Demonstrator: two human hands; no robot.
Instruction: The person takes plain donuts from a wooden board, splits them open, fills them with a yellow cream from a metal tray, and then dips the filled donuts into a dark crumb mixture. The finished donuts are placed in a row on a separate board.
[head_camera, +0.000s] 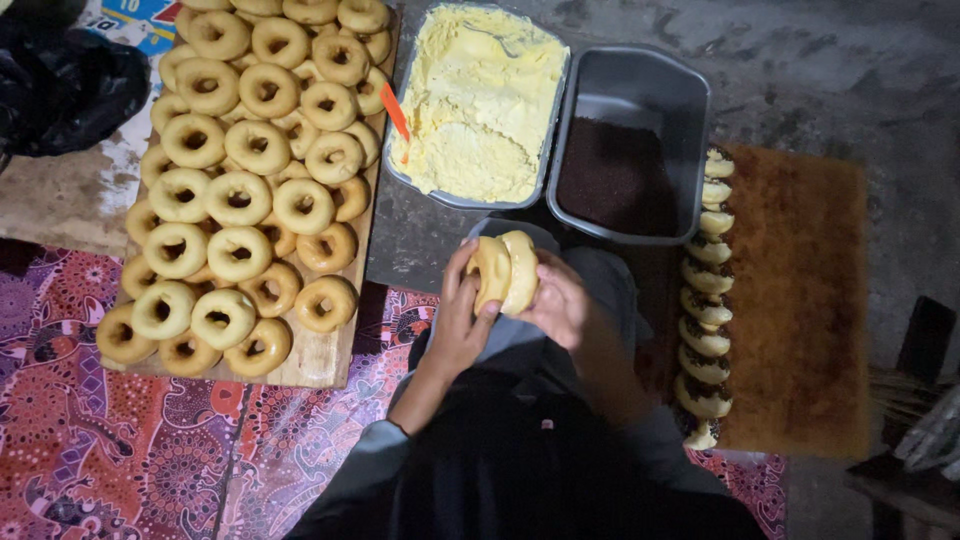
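Doughnut (505, 272) held upright between both hands, just in front of the person's chest. It appears split into two halves with pale cream between them. Left hand (462, 320) has its fingers (483, 312) curled and clamped on the near edge; right hand (560, 305) is closed on the far edge from the other side.

Handling, as judged: light, soft, easily crushed. The cream looks greasy, so the halves could slide apart. Best held by the outer crust at opposite edges, with gentle pressure only.

Beyond the fingers, close by, sit a grey tub of yellow cream (480, 100) with an orange spatula (396, 115) at its edge, and a grey tub of dark sprinkles (620, 170). Well to the left of the fingers, a wooden board (320, 360) carries plain doughnuts (240, 190). To the right, a row of finished doughnuts (706, 300) stands on edge along a brown tray (800, 300).

Not determinable: right fingertips, hidden behind the doughnut; the amount of cream inside; the surface below, covered by the person's dark clothing. Upper left corner is dark and unclear.
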